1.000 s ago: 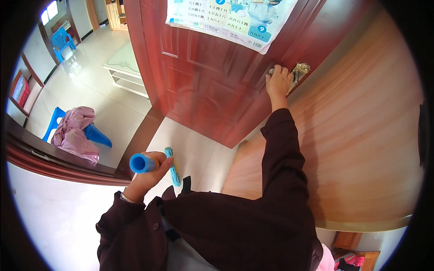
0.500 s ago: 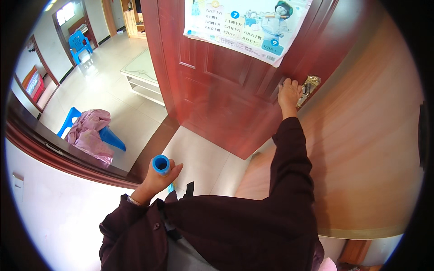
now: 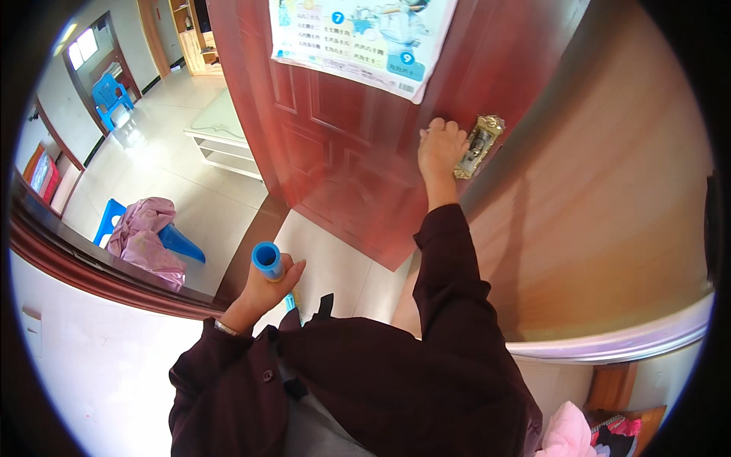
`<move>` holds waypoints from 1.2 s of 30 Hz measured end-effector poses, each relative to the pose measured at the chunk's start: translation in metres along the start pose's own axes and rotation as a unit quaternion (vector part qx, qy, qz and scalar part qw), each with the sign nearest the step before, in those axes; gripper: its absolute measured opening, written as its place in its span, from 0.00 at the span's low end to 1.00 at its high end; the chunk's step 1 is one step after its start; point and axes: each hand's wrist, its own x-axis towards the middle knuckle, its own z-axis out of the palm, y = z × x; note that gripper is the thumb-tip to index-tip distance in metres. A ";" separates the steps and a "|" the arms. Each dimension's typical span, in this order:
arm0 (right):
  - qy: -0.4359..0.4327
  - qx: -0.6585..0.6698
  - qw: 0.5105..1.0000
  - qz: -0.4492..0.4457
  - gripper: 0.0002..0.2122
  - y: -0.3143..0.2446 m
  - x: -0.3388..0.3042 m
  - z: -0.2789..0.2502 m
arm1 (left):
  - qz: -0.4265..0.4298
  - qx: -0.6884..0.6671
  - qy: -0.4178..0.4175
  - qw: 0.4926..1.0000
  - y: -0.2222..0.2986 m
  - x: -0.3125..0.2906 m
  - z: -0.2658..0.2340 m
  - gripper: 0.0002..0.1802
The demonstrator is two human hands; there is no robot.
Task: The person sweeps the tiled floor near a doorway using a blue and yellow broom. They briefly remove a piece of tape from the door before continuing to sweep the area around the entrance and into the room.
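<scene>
My left hand (image 3: 266, 288) is closed around a blue hollow handle (image 3: 267, 259), its round open end facing up. Below that hand a bit of light blue and yellow shows, but the lower part is hidden by my arm and dark clothing. At the right, my right hand (image 3: 443, 152) has its fingers curled over the door handle beside an ornate gold lock plate (image 3: 480, 146). The lever itself is mostly covered by the fingers. The plate is fixed to a dark red panelled door (image 3: 350, 167), which stands ajar. A printed poster (image 3: 358, 46) hangs on the door above my right hand.
Through the doorway on the left are a blue plastic chair (image 3: 180, 242) draped with a pink cloth (image 3: 145, 232), a low glass-topped table (image 3: 221, 126) and another blue chair (image 3: 112, 95). A tan wooden surface (image 3: 601, 190) curves along the right. Something pink (image 3: 569, 434) shows at lower right.
The door and my right hand on its handle have shifted left in view. More of the room at lower right shows. My left hand still grips the blue handle.
</scene>
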 end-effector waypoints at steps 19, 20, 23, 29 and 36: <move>0.190 0.498 0.845 -0.044 0.29 -0.101 -0.128 -0.180 | 0.006 -0.079 0.083 0.993 0.006 -0.155 -0.033 0.19; 0.170 0.498 0.849 -0.040 0.28 -0.107 -0.137 -0.174 | 0.001 -0.087 0.092 0.992 0.010 -0.165 -0.036 0.19; 0.091 0.504 0.858 -0.029 0.26 -0.124 -0.156 -0.170 | -0.036 -0.088 0.116 0.989 0.027 -0.185 -0.041 0.18; 0.038 0.465 0.857 -0.220 0.26 -0.165 -0.188 -0.166 | -0.056 -0.057 0.142 0.987 0.021 -0.217 -0.046 0.14; -0.170 0.389 0.817 -0.389 0.23 -0.225 -0.184 -0.131 | -0.109 -0.039 0.157 0.981 0.023 -0.234 -0.059 0.13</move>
